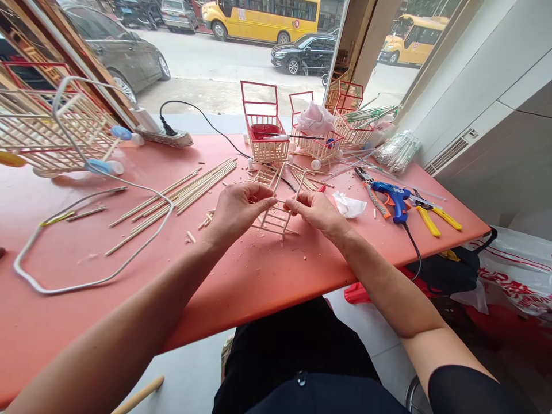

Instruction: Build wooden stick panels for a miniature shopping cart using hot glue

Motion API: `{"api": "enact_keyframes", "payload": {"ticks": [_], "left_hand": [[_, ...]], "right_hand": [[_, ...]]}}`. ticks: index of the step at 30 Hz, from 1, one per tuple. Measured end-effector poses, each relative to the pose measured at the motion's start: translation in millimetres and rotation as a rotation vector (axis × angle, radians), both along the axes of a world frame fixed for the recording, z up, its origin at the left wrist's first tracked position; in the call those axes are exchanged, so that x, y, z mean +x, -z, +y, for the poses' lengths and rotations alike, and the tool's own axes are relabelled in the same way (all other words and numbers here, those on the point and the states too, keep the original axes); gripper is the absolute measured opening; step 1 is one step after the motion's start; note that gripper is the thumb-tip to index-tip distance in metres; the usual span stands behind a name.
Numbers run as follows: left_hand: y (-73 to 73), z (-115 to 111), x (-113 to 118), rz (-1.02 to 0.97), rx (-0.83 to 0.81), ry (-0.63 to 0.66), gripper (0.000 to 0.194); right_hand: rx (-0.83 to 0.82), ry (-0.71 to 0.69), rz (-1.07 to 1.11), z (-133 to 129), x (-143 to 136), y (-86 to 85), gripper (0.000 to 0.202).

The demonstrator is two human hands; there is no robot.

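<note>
Between my two hands is a small frame of thin wooden sticks [276,221], with crossbars like a ladder and two sticks rising from it. My left hand [241,208] pinches its left side between thumb and fingers. On the right, my right hand [317,211] grips the opposite side in the same way. Part of the frame is covered by my fingers. Loose wooden sticks [190,192] lie left of my left hand. Close to my right hand rests a crumpled white tissue [349,204].
Little stick-built carts [266,138] with red trim stand behind my hands. On the right lie a blue glue gun [393,195] with a cord and yellow-handled pliers [437,221]. A grey cable [103,282] loops over the pink table [207,310]. A larger stick cart [52,126] stands left.
</note>
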State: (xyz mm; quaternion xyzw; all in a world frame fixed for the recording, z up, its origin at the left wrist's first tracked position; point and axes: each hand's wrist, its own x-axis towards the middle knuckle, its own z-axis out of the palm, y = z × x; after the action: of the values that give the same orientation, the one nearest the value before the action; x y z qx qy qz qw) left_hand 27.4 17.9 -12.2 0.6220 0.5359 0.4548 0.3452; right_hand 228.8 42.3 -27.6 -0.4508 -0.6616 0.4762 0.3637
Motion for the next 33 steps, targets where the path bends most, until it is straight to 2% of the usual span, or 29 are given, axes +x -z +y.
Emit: {"api": "enact_keyframes", "payload": {"ticks": [5,9,13,17,21,26,29,33], "left_hand": [[-5.9,-3,2,0.103,0.096,-0.063,0.022],[-7.6,-5,5,0.243,0.217,-0.057,0.002],[-10.0,-5,2,0.283,0.242,-0.049,0.01],[-14.0,-4,-4,0.205,0.21,-0.122,0.007],[-14.2,-6,-3,0.131,0.179,-0.081,0.01],[-13.6,-10,3,0.052,0.146,-0.057,0.01],[-13.8,-12,5,-0.007,0.113,-0.035,0.009],[-15.7,-11,7,-0.092,0.078,-0.019,0.008]], "right_hand": [[-0.022,-0.006,0.008,-1,0,-2.1,0.023],[-0.039,-0.038,0.036,-1,-1,-2.3,0.024],[-0.05,-0.03,0.023,0,0,-0.6,0.024],[0.047,0.02,-0.122,2,3,0.9,0.021],[0.171,0.104,-0.312,4,8,1.4,0.031],[0.415,0.294,-0.321,1,9,-3.5,0.046],[0.456,0.228,-0.258,-6,5,-11.0,0.059],[0.42,0.111,-0.167,-13,1,-17.4,0.058]]}}
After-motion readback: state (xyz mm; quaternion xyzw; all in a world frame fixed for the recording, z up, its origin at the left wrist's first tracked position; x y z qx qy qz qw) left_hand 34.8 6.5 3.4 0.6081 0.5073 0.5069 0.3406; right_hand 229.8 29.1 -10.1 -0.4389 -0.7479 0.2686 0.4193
